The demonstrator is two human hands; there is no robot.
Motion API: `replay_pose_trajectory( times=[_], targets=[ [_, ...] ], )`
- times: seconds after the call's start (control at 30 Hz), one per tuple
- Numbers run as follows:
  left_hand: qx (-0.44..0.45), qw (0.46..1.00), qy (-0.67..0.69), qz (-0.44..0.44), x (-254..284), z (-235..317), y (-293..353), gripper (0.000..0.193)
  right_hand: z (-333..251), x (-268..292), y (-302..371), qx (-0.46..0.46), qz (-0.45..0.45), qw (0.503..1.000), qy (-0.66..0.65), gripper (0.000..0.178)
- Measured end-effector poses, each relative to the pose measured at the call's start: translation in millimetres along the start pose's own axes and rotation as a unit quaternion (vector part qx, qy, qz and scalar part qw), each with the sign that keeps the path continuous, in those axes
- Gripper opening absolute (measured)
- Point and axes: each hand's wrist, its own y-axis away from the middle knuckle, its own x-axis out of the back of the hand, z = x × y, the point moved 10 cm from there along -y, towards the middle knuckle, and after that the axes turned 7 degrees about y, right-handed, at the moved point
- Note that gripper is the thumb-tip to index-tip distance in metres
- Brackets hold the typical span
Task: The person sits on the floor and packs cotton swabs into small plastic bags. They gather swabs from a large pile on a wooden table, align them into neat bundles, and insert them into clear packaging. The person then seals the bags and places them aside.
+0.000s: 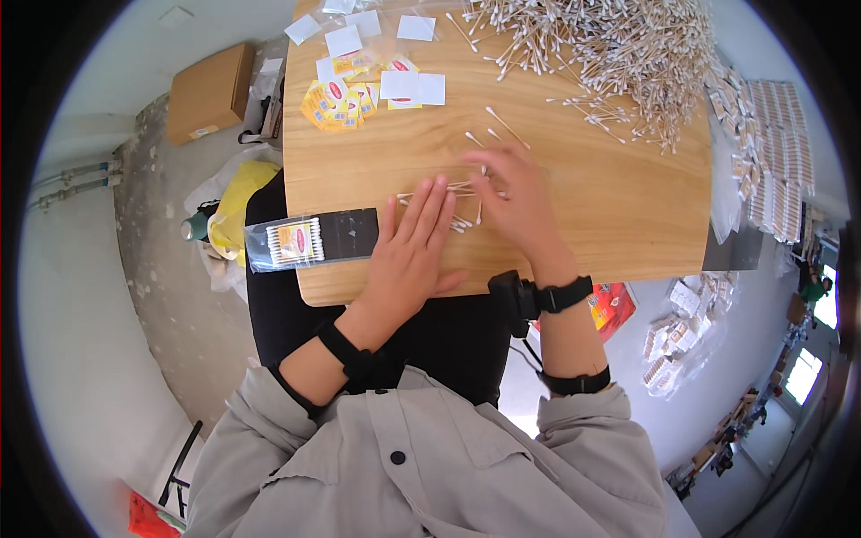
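Observation:
My left hand (411, 247) lies flat near the table's front edge, fingers stretched out, resting against a few loose cotton swabs (460, 187). Just to its right, my right hand (520, 199) curves over the same swabs, thumb and fingers apart. A white swab tip shows in that gap; whether the fingers touch it is hard to see. Other loose swabs (508, 127) lie beyond the right hand. Left of my left hand, a clear packet of cotton swabs (295, 241) with a yellow and red label rests on a dark strip (350, 235) at the table edge.
A big heap of cotton swabs (619, 54) covers the far right of the wooden table (359, 170). Yellow label cards (339, 105) and white cards (413, 88) lie far left. Bundled swab packs (776, 161) stand beyond the right edge; a cardboard box (210, 94) sits on the floor at left.

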Motion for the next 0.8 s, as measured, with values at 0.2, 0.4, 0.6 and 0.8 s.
replay_pose_trajectory(
  times=[0.2,0.4,0.6,0.8],
  targets=[
    [0.018,1.000,0.005,0.016,-4,-2,-15,0.112,15,10,27,-0.047,-0.042,0.998,0.021,0.022],
    [0.005,1.000,-0.003,0.000,-2,-5,-3,0.106,19,9,18,-0.047,-0.054,0.996,0.044,0.014],
    [0.000,0.999,-0.035,-0.008,-6,-4,3,0.104,15,0,-1,-0.045,0.004,0.997,0.068,0.009],
    [0.013,1.000,0.003,0.005,0,-2,-6,0.109,2,-30,-6,-0.027,-0.069,0.992,-0.100,0.017]
  ],
)
